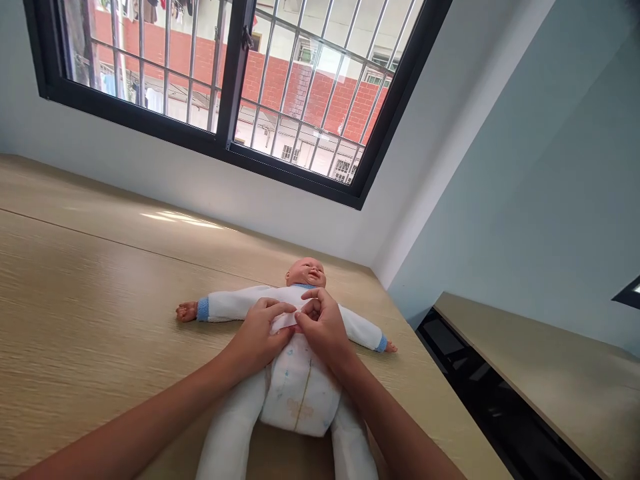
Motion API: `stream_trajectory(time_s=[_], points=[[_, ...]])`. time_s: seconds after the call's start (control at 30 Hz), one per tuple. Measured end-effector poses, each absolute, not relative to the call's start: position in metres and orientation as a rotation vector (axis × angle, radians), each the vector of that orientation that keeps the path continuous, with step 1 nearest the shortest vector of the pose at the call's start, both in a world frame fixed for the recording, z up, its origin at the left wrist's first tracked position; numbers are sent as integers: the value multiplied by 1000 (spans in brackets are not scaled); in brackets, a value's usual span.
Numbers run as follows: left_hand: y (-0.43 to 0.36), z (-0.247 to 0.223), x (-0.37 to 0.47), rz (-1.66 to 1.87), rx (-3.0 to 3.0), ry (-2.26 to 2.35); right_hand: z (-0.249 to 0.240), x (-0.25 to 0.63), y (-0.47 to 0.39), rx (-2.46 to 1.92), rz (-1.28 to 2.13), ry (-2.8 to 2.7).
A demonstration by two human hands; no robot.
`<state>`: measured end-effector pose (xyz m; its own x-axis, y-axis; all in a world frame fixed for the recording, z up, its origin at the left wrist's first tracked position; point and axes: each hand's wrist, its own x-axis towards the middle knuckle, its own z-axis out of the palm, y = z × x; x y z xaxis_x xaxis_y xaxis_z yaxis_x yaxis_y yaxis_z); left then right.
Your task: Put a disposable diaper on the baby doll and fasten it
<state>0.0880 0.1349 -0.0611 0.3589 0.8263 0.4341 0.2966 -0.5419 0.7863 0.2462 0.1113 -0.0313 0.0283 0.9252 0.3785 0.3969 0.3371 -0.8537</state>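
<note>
A doll [280, 295] lies on its back on a pale wood-grain table [110, 300], its head toward the window wall and its legs toward the person; it wears a white top with a blue collar [303, 286] and blue cuffs [202, 309], and its arms are spread wide to both sides; its white-clad legs [227, 427] run apart and out at the bottom of the view. Between the legs sits a white diaper [300, 393], marked with a yellowish line down its middle, small blue flecks and a faint brownish print low on the front; its upper edge lies just below the two bare hands, which meet over the doll's belly. The left hand [263, 333] has its forefinger and thumb parted, with white material [284, 321] showing in the gap; I cannot tell whether it has hold of that material. The right hand [323, 327] is curled, thumb and fingertips drawn close together beside the left fingertips; what they pinch, if anything, is too small to tell. Beyond the table is a dark-framed window [227, 127] with metal bars, and outside it a red-brick band on a building [320, 93] and hanging laundry [154, 99]; to the right stands a second wooden table [540, 360] with a glossy black side.
</note>
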Motion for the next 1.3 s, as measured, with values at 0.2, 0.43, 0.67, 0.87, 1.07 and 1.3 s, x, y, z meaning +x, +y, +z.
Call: stream_trajectory(time_s=[0.2,0.43,0.67,0.87,1.07,1.3], points=[[137,-66,87,1047,2058,1130,-33,247,110,-1316,539,-1572],[130,-58,76,1042,2104,1037,-31,257,109,-1509,375,-1755],[122,-49,62,982,2582,855,-31,279,93,-1270,263,-1672],[124,-57,57,799,2528,863,-37,309,66,-1297,190,-1779],[128,-64,57,665,2457,891,-44,311,66,-1178,125,-2073],[132,-57,62,606,2439,868,-42,307,71,-1277,117,-2204]])
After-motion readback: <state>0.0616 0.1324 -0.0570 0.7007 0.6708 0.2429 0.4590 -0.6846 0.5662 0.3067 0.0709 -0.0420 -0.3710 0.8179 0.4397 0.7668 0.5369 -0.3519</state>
